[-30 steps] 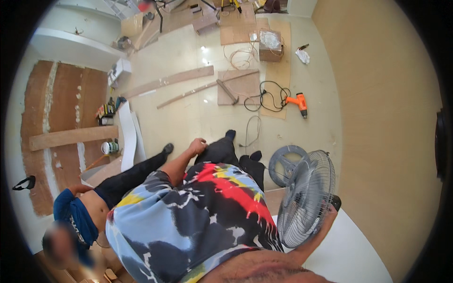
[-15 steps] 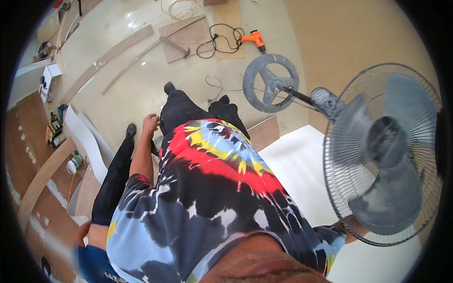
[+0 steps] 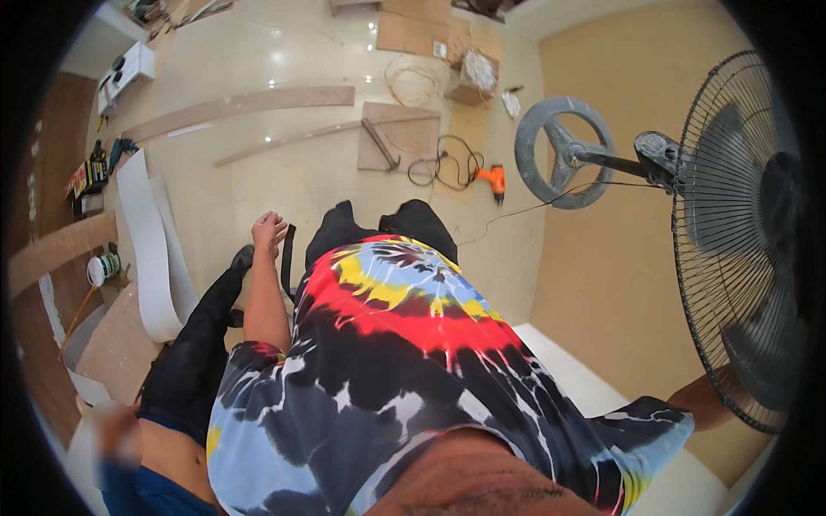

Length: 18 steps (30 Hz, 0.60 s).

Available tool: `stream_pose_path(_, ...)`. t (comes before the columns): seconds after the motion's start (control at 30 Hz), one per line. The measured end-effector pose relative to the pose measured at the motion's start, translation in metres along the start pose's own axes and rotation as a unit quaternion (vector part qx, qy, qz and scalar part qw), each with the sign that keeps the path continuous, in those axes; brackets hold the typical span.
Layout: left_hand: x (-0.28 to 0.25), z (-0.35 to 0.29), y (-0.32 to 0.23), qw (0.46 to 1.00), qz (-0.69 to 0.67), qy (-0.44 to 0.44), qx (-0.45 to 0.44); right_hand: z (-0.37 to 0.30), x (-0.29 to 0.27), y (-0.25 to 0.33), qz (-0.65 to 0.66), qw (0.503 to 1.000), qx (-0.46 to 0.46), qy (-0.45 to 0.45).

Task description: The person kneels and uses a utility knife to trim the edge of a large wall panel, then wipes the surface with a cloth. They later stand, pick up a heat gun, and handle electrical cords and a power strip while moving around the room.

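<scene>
A grey and black standing fan (image 3: 723, 258) tilts at my right, its round base (image 3: 533, 142) raised off the floor in front of the tan wall. My right forearm (image 3: 699, 404) reaches behind the wire cage. The cage hides my right hand, but the raised fan hangs at that arm, so the hand appears closed on it. My left hand (image 3: 269, 230) hangs low beside my leg, fingers loosely bent and holding nothing I can see. A dark strip (image 3: 287, 254) shows beside that forearm.
A co-worker's black-trousered leg (image 3: 194, 331) is close at my left. Ahead on the floor lie an orange heat gun (image 3: 492, 181) with its cord, a hammer (image 3: 379, 142) on a board, and long wood strips (image 3: 241, 105). Curved white sheets (image 3: 146, 241) stand left; a white panel (image 3: 572, 365) is at right.
The fan has shifted right in view, its base moving away from the heat gun relative to the floor. My view has turned, and my left hand is a little higher in view.
</scene>
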<state>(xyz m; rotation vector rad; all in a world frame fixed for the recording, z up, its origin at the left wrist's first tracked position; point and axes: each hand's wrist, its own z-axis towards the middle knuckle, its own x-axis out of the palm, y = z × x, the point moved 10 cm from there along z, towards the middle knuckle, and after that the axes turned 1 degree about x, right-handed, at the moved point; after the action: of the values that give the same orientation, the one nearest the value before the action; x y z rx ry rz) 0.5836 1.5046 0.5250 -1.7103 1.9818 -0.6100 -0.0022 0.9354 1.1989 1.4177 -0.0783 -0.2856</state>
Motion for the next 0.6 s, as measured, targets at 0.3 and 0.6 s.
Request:
stream_pose_path(0.3, -0.055, -0.015, 0.071, 0.979, -0.194, 0.024, -0.05, 0.045, 0.139, 0.035, 0.202, 0.964, -0.019, 0.173)
stream_pose_path(0.6, -0.098, -0.092, 0.08, 0.99, -0.106, -0.088, -0.038, 0.017, 0.318, 0.109, 0.353, 0.876, 0.025, 0.328)
